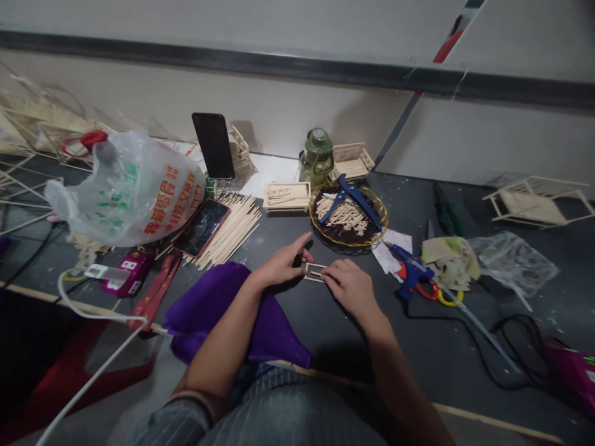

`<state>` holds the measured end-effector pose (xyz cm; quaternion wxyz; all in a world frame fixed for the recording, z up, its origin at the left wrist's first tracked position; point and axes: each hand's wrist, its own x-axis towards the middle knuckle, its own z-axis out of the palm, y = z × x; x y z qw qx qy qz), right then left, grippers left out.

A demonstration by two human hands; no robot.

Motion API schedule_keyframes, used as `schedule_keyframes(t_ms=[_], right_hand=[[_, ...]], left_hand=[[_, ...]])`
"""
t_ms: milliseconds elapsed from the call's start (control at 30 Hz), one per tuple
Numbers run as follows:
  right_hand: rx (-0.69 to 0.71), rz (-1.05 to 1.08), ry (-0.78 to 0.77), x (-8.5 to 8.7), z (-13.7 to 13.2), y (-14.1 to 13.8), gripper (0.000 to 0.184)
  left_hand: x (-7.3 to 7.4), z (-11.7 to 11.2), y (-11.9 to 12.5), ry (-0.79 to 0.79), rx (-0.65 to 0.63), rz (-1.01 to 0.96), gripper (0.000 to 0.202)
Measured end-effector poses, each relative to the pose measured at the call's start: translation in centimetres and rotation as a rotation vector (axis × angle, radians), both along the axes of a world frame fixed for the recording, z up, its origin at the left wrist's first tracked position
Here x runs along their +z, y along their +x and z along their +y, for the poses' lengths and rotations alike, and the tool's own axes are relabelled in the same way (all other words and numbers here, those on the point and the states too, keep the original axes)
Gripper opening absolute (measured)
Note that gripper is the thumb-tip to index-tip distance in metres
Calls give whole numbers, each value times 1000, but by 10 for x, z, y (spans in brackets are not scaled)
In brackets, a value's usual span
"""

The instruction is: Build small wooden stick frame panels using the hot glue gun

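A small rectangular frame of thin wooden sticks (316, 279) lies on the dark table between my hands. My left hand (280, 267) is at its left end, index finger stretched out and thumb apart, with the thumb tip close to or touching the frame. My right hand (351, 286) pinches a short wooden stick (316, 273) that lies lengthwise inside the frame. The fingers hide the frame's right end. Just beyond my hands is a yellow-rimmed basket (382, 230) with short cut sticks (346, 218) and a blue-handled cutter (356, 198) on top.
Long sticks (232, 232) lie at left under a phone (204, 226), beside a plastic bag (134, 192). A purple cloth (223, 310) is under my left forearm. At right are a blue glue gun (411, 269), scissors and a cable. A green bottle (318, 155) stands behind.
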<state>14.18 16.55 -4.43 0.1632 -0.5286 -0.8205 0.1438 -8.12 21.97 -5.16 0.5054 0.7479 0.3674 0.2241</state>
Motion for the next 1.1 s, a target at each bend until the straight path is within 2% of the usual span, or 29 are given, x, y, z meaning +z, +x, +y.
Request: schedule_keyframes(t_ms=[167,300,467,600,700,800,900,1000,1100], right_hand=[[6,-18,-28,1,1,-3,19],[-7,53,-51,3,1,-3,22],[-171,284,41,18,1,10,26],[-264,332,81,28,4,20,24],[-182,203,44,28,5,17,22],[-34,-20,-9,22,6,3,18],[53,-181,-17,15,5,-12,18],[84,-216,7,16,7,-15,21],[56,-93,41,28,12,-5,23]], left_hand=[[-1,1,3,-2,15,19,92],[1,0,5,-21,33,25,92],[1,-1,5,-51,46,-11,87],[-2,0,6,-79,55,-31,85],[-2,0,7,-82,61,-46,81],[-1,0,7,-70,72,-45,79],[-1,0,7,-50,78,-41,78],[-3,0,7,-39,84,-45,78],[-7,0,7,-31,123,-48,73]])
